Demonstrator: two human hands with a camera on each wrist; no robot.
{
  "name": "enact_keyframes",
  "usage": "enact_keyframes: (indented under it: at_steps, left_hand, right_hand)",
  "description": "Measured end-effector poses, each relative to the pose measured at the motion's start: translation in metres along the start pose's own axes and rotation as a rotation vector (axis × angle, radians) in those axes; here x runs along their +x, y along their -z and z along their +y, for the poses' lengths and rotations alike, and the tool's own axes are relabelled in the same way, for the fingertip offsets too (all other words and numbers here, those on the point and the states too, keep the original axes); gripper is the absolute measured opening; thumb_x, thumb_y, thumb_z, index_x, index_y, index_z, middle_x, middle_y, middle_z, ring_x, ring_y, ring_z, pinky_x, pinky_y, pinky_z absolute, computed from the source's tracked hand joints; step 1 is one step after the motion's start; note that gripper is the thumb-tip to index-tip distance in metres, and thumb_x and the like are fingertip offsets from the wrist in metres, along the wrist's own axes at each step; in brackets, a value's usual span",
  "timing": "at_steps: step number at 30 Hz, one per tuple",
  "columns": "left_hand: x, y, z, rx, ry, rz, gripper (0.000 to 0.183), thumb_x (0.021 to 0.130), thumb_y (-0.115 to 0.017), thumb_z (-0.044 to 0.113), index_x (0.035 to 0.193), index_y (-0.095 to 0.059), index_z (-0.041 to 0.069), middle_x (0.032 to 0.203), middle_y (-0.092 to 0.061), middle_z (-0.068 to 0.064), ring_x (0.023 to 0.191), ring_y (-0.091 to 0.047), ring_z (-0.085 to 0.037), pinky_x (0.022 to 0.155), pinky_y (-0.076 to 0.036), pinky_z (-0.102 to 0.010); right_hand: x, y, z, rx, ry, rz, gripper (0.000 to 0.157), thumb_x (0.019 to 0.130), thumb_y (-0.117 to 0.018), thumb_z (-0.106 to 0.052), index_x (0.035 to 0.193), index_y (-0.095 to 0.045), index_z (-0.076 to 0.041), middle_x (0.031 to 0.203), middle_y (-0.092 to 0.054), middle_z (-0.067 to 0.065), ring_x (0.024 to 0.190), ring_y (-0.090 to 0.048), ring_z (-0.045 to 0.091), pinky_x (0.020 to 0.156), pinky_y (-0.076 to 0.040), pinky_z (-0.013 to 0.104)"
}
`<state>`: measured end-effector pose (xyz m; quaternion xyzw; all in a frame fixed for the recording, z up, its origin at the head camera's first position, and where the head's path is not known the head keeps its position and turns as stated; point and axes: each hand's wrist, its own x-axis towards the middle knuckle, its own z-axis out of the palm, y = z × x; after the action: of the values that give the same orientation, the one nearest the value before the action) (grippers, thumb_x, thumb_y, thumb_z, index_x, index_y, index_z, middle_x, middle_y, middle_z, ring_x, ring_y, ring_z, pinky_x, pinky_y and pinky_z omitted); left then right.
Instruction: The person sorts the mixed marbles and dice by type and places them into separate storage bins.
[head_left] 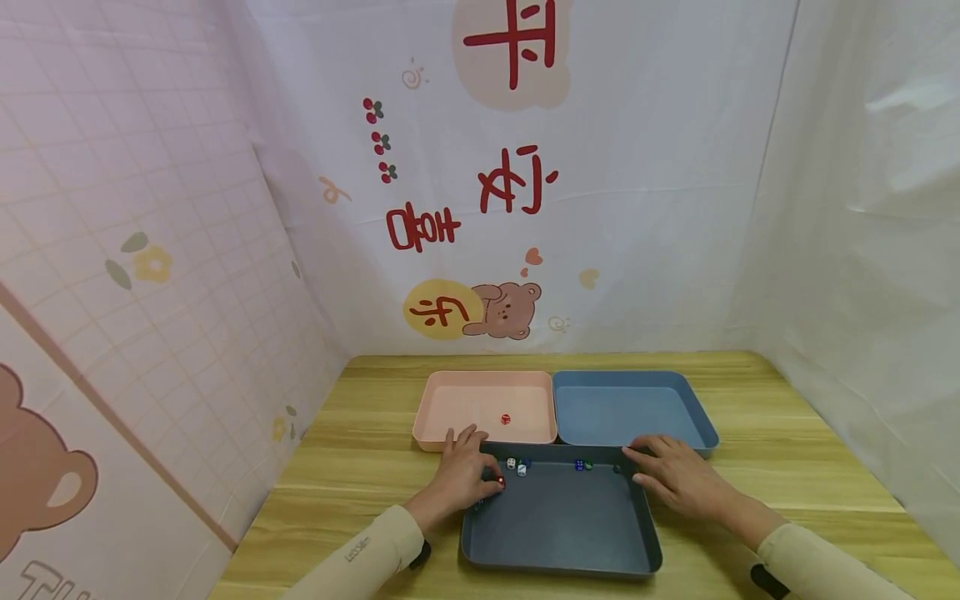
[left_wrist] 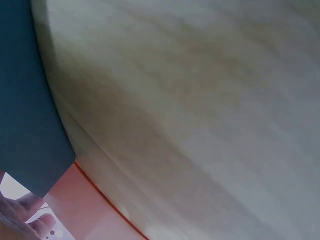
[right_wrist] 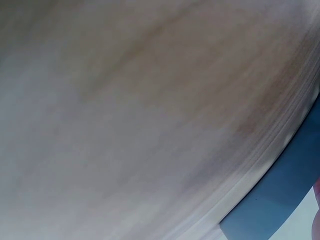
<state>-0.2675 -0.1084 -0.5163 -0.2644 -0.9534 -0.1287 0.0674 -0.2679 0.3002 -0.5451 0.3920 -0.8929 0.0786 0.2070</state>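
Observation:
In the head view my left hand reaches over the left rim of a dark grey-blue tray, pinching a red die between thumb and fingertips. Its other fingers extend toward the pink tray. My right hand rests with fairly straight fingers at the tray's far right corner, and a small dark die lies by its fingertips. Along the far wall inside the dark tray are white dice, a blue die and a green die.
One red die lies in the pink tray. A blue tray stands right beside it, both behind the dark tray on the wood-grain table. Printed white cloth hangs behind and at the sides.

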Motion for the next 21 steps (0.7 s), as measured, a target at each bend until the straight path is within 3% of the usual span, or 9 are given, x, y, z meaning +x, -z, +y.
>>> enact_keyframes:
  at_steps: [13,21]
  left_hand:
    - [0.014,0.019,-0.006,-0.094,0.001,0.057,0.009,0.080,-0.083,0.030,0.080,-0.076,0.024,0.134,-0.054,-0.019,0.138,-0.033,-0.042,0.108,-0.015,-0.072]
    - [0.034,0.037,-0.011,-0.138,0.079,0.061,0.009,0.081,-0.082,0.029,0.084,-0.077,0.022,0.136,-0.052,-0.016,0.139,-0.032,-0.038,0.110,-0.011,-0.070]
  right_hand:
    - [0.000,0.000,0.000,-0.005,0.001,0.008,0.040,0.097,-0.064,-0.029,0.131,-0.066,-0.009,0.122,-0.058,0.006,0.108,-0.056,0.027,0.084,-0.047,0.052]
    - [0.000,-0.001,0.000,-0.006,-0.008,0.008,0.040,0.096,-0.066,-0.028,0.131,-0.066,-0.009,0.123,-0.058,0.006,0.110,-0.055,0.026,0.085,-0.046,0.052]
